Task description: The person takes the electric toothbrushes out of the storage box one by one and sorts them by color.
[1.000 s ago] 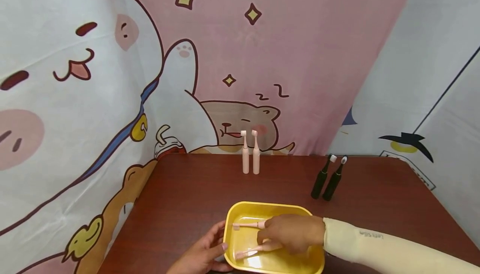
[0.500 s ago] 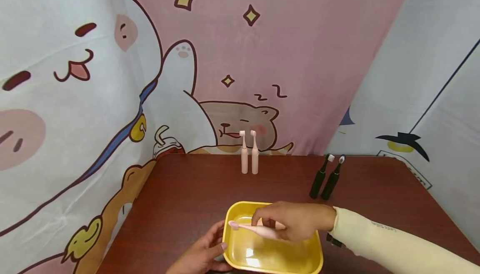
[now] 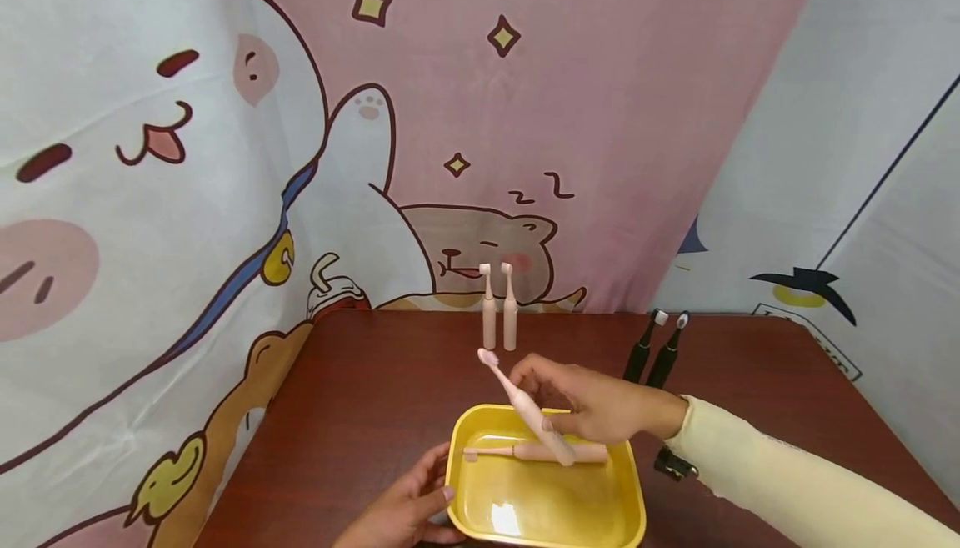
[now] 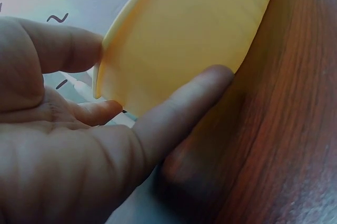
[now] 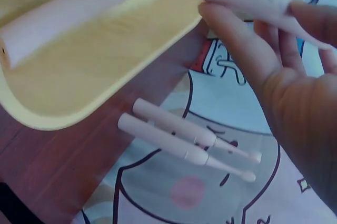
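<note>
Above the far side of a yellow plastic tray (image 3: pixel 637 498), my right hand (image 3: pixel 600 398) pinches a pale pink electric toothbrush (image 3: pixel 528 408) between thumb and fingers. It is tilted, its pink head up toward the left. A second pink electric toothbrush (image 3: pixel 592 453) lies in the tray, head to the left, partly hidden behind the held one; its round base (image 5: pixel 6 50) shows in the right wrist view. My left hand (image 3: pixel 408 498) rests against the tray's left end. In the left wrist view its fingers touch the outer wall (image 4: pixel 184 29) and the rim.
Two pink toothbrushes (image 3: pixel 489 323) stand upright at the back of the brown wooden table (image 3: pixel 360 381). Two black toothbrushes (image 3: pixel 637 360) stand farther right, partly hidden by my right hand. A cartoon-printed cloth (image 3: pixel 600 114) hangs behind and at the sides.
My right hand has taken a pink toothbrush from the tray, lifted it up and away from me, and turned its head upward. The other brush stays in the tray. My left hand has not moved.
</note>
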### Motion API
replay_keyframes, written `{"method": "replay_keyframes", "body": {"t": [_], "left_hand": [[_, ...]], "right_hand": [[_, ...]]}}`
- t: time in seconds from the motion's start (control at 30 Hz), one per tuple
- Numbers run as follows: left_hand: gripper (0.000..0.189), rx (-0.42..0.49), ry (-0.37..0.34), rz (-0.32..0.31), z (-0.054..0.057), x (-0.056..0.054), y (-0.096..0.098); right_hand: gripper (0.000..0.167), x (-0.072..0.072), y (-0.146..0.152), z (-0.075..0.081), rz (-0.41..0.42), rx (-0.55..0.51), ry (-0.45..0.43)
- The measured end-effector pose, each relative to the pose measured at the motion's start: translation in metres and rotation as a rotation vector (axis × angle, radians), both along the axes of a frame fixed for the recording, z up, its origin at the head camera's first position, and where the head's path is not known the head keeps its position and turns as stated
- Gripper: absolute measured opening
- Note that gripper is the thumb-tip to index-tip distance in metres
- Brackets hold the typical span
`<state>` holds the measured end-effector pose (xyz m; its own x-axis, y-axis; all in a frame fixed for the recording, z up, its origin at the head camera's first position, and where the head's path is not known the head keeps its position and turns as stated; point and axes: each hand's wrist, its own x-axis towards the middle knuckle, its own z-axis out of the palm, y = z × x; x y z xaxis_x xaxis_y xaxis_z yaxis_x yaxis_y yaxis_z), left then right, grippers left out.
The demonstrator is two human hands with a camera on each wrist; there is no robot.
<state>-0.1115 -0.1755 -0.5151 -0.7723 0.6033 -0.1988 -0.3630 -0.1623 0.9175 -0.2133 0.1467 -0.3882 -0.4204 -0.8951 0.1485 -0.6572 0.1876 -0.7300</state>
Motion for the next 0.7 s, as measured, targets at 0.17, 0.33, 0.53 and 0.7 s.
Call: {"method": "replay_keyframes", "body": {"t": [0.17, 0.33, 0.53, 0.7], "left_hand": [[0.070, -0.001, -0.019, 0.006, 0.001, 0.001, -0.001], [0.070, 0.002, -0.040, 0.017, 0.000, 0.002, -0.001], [0.070, 0.007, -0.034, 0.007, 0.001, 0.000, -0.002], [0.070, 0.004, -0.030, 0.006, 0.002, -0.001, -0.002]], "right_hand": [[0.054, -0.015, 0.006, 0.002, -0.144, -0.081, 0.027], [0.054, -0.030, 0.006, 0.002, -0.262, -0.086, -0.018], [0.055, -0.044, 0.002, -0.006, -0.332, -0.138, -0.084], [0.056, -0.054, -0.001, -0.014, -0.382, -0.172, -0.119]]}}
